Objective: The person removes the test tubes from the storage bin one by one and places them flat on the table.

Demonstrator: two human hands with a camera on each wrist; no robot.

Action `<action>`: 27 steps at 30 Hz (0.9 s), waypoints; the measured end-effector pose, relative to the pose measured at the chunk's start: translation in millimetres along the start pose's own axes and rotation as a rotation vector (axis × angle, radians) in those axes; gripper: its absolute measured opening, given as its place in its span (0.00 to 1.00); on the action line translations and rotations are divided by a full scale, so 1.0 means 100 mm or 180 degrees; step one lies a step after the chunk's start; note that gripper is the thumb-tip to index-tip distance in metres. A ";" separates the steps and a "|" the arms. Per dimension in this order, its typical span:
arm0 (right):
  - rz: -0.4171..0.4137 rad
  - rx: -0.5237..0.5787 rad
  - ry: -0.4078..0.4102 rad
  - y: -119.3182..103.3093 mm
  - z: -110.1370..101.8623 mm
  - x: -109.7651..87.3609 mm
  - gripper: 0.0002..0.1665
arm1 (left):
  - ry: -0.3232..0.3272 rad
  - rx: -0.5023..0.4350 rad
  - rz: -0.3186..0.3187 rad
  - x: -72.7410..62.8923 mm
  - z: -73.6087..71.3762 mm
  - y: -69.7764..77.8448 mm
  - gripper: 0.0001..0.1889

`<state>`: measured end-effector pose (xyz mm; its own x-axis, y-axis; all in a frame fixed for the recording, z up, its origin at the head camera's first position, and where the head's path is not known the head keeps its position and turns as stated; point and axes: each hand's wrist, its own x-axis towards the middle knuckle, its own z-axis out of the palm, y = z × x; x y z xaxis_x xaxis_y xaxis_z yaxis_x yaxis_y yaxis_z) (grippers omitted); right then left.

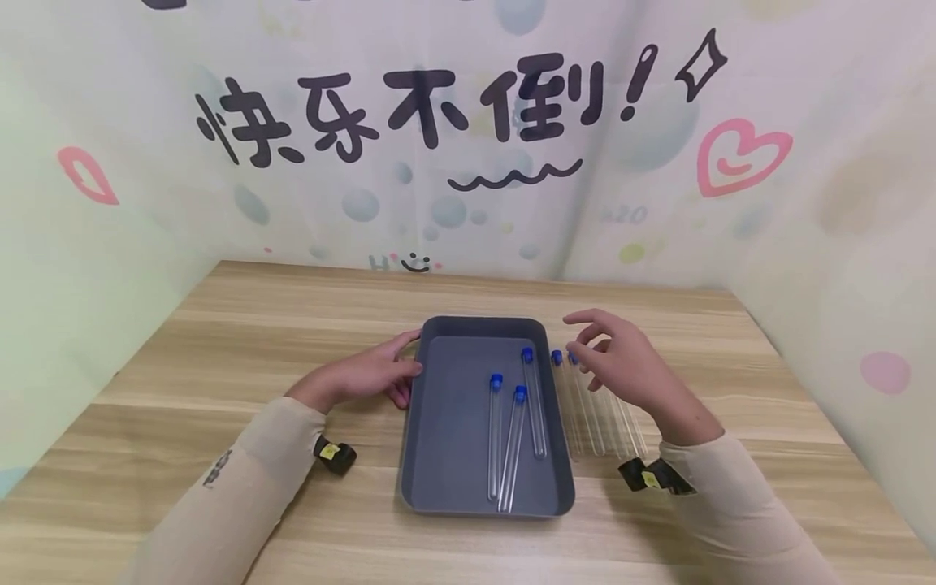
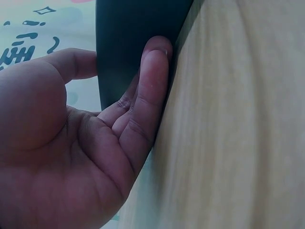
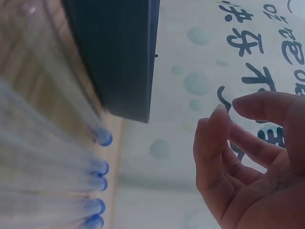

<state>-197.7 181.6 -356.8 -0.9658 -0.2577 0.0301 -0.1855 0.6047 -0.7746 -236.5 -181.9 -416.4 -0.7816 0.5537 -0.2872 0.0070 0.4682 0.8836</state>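
A dark grey tray [image 1: 453,439] lies on the wooden table, with three blue-capped test tubes [image 1: 494,439] inside, towards its right side. My left hand [image 1: 369,375] holds the tray's left wall; in the left wrist view the thumb goes over the rim, and the fingers [image 2: 152,78] lie against the outer side. Just right of the tray, my right hand [image 1: 621,357] is raised above more capped tubes [image 1: 588,410]. Its thumb and fingertips are bent towards each other with a gap, holding nothing. In the right wrist view several tubes [image 3: 62,176] lie beside the tray wall [image 3: 119,57].
The wood-grain table [image 1: 241,341] extends around the tray. Behind it hangs a white printed cloth [image 1: 351,219] with dark lettering, and similar pale walls stand at both sides. A small black wrist device [image 1: 335,455] is strapped at each sleeve cuff.
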 end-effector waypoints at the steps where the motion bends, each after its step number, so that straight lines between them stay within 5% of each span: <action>1: -0.0008 0.0018 -0.0011 -0.02 0.01 0.01 0.24 | -0.0002 -0.0014 -0.0006 0.00 0.00 0.00 0.37; 27: -0.0178 0.0348 -0.0334 -0.43 0.51 0.29 0.20 | 0.0021 -0.0068 0.0026 0.01 0.01 -0.02 0.36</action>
<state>-208.8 109.5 -354.5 -0.9291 -0.3696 0.0134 -0.2122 0.5030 -0.8378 -236.4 -181.2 -418.5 -0.7858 0.5528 -0.2775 0.0002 0.4489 0.8936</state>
